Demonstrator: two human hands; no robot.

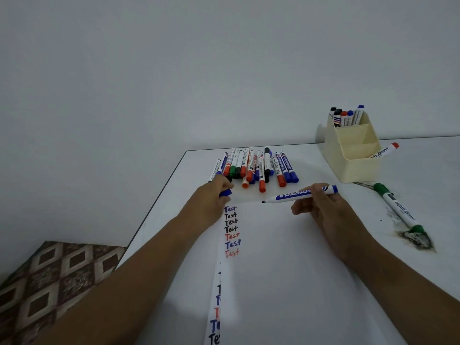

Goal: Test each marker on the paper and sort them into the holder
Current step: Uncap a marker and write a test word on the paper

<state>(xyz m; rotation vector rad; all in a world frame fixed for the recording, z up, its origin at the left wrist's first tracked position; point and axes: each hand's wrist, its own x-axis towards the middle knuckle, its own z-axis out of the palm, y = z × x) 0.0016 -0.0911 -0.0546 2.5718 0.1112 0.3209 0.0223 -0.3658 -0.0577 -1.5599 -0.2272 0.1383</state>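
My right hand (321,207) holds an uncapped blue whiteboard marker (298,194) level above the white paper (286,257), tip pointing left. My left hand (211,195) grips its blue cap (225,192) just above a column of "Test" words (231,230) in blue, black and red. A pile of several capped markers (256,168) lies beyond the paper. The cream holder (353,150) stands at the back right with several markers (347,115) upright in its rear compartment and a red-capped marker (384,151) leaning in the front one.
A green marker (398,207) lies on the table right of the paper, beside a dark scorched patch (415,239). The table's left edge (154,207) drops to a patterned floor (49,282). A plain wall rises behind.
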